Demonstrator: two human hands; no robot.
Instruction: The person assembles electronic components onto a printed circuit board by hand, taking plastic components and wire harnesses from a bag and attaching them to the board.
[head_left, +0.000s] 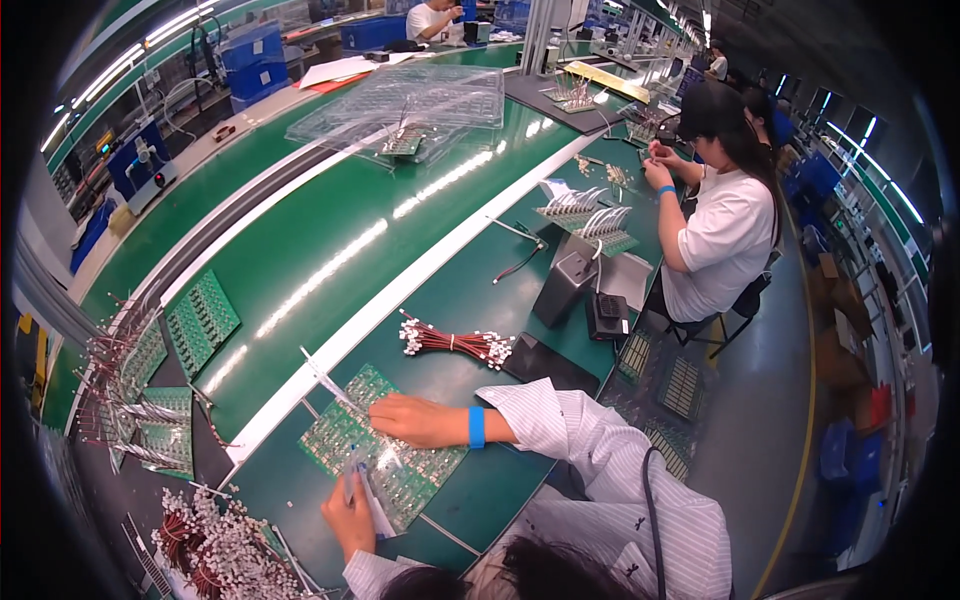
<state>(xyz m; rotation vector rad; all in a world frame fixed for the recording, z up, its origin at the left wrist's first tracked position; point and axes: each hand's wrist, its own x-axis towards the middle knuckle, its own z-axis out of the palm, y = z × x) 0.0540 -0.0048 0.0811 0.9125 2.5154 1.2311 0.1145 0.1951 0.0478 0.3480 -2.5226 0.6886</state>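
A green circuit board panel (438, 468) with rows of small parts lies on the bench in front of me. My right hand (402, 418) rests over its upper middle, fingertips drawn together and pointing down; what they pinch, if anything, is hidden. A narrow white strip (326, 376) runs from the panel's upper left edge to near those fingertips. At the panel's lower left edge, my left hand (349, 516) has its fingers closed on a pale, partly see-through strip (357, 478). A white piece (380, 515) lies beside it over the board.
A tied bundle of red-brown wires (455, 342) with white connectors lies beyond the panel, near a dark flat tray (552, 362). Wired boards (165, 430) and a heap of connector leads (225, 545) are at left. A co-worker (720, 215) sits at right.
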